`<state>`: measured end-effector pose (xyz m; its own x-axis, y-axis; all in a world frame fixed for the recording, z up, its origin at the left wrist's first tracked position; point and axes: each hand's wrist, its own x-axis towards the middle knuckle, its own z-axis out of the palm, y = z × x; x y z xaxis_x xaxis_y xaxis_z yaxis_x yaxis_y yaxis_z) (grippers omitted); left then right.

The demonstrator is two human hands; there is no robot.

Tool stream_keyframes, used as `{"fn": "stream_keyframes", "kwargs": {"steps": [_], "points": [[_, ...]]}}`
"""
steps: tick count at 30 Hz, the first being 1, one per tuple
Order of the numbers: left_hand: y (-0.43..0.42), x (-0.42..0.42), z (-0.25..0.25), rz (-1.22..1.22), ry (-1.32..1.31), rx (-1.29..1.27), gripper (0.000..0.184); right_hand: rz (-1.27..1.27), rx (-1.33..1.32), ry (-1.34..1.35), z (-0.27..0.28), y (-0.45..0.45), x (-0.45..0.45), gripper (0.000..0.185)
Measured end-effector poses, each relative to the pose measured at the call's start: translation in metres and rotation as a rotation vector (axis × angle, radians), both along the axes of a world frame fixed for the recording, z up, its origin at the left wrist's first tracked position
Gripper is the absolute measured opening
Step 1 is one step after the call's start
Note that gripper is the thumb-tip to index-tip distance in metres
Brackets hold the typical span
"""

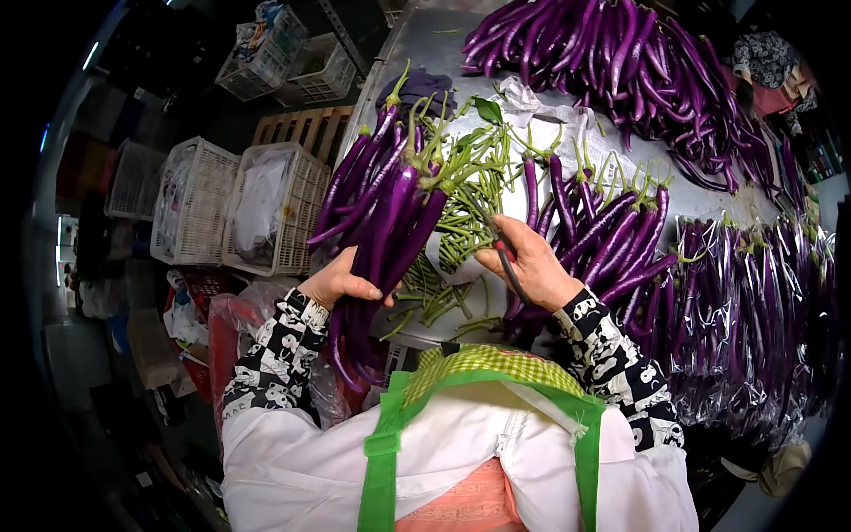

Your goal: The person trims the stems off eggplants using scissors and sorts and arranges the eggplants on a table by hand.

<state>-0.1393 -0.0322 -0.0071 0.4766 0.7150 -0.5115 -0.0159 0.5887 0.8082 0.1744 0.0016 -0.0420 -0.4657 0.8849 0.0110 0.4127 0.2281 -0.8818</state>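
the left hand (pixel 341 279) is wrapped around a bunch of long purple eggplants (pixel 403 199), their stem ends pointing away from the body, at the near left side of the metal table (pixel 425 44). the right hand (pixel 532 266), well apart from it, grips scissors (pixel 506 263) (dark, with a bit of red on them) beside a heap of green stem pieces (pixel 474 199), while loose eggplants (pixel 612 239) and bagged eggplants (pixel 709 310) lie farther right.
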Motion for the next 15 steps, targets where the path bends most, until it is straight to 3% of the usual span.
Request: {"fn": "stream_keyframes", "kwargs": {"steps": [2,7,12,15], "points": [[-0.001,-0.001,-0.003,-0.092,0.095,0.035,0.068,0.006,0.209,-0.007,-0.008,-0.001,0.001,0.058],[0.0,-0.005,0.002,-0.118,0.101,0.079,0.064,0.118,0.0,0.065,-0.002,-0.006,0.012,0.057],[0.002,-0.013,-0.002,-0.19,0.277,0.144,0.07,0.16,0.078,0.025,-0.01,-0.012,0.021,0.057],[0.0,-0.007,0.0,-0.126,0.25,0.117,0.071,0.098,0.085,0.04,-0.009,-0.015,0.021,0.059]]}}
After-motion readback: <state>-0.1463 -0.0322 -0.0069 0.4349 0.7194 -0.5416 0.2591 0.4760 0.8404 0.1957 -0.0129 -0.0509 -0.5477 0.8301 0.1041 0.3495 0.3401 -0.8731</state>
